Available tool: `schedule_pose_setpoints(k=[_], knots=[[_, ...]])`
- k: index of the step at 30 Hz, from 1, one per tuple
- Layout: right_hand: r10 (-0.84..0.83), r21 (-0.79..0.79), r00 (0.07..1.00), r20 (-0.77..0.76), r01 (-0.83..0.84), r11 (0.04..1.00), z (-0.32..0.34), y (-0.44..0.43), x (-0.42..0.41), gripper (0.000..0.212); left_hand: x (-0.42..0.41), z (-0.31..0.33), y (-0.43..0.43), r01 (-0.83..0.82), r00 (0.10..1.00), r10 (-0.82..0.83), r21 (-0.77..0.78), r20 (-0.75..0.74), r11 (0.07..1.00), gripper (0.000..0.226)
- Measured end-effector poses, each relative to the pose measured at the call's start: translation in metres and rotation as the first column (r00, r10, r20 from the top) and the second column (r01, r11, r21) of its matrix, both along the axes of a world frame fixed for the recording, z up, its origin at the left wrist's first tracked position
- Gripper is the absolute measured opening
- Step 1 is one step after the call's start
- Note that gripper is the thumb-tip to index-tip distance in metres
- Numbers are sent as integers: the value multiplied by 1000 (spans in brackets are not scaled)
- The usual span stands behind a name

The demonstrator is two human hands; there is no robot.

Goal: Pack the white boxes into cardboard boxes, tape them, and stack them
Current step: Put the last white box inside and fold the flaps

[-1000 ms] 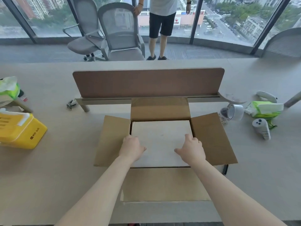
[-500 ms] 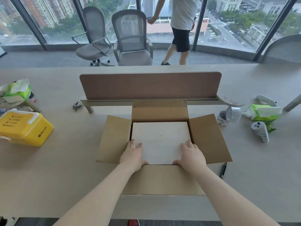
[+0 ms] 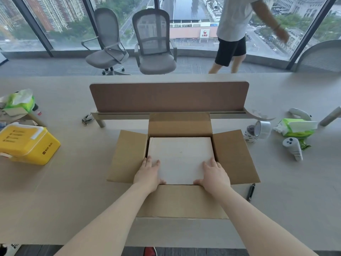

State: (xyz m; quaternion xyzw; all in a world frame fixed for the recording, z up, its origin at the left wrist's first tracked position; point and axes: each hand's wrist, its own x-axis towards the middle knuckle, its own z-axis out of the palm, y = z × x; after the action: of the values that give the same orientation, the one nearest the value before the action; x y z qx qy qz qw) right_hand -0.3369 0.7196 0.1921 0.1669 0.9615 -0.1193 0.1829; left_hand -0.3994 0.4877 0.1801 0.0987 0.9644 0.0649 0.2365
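Cardboard box point(image 3: 127, 157) open, all 4 flaps splayed; white box point(image 3: 181, 156) sits inside, fills it, top flush w/ rim. L hand point(image 3: 148, 173) flat on its near-left corner, R hand point(image 3: 215, 174) on near-right. Fingers straight, pressing, gripping nothing. Tape rolls point(image 3: 262, 129) right of carton, pen point(image 3: 251, 191) by right flap. Vs 1 s ago: hands slid nearer, fingers uncurled; person point(image 3: 234, 30) behind walked right.

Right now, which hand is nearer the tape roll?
Right. The right hand lies on the white box's near-right corner, toward the tape roll; the left hand on its near-left corner, farther off.
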Motion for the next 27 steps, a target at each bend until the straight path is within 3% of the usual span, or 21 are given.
schedule_pose_setpoints(k=[23, 27], knots=[[-16, 12, 999, 34, 15, 1000, -4, -2, -8, 96, -6, 1, 0, -4, 1000, 4, 2, 28, 1000, 92], [-22, -26, 999, 36, 23, 999, 2, 0, -5, 78, -3, 4, 3, -43, 999, 42, 47, 24, 998, 89]])
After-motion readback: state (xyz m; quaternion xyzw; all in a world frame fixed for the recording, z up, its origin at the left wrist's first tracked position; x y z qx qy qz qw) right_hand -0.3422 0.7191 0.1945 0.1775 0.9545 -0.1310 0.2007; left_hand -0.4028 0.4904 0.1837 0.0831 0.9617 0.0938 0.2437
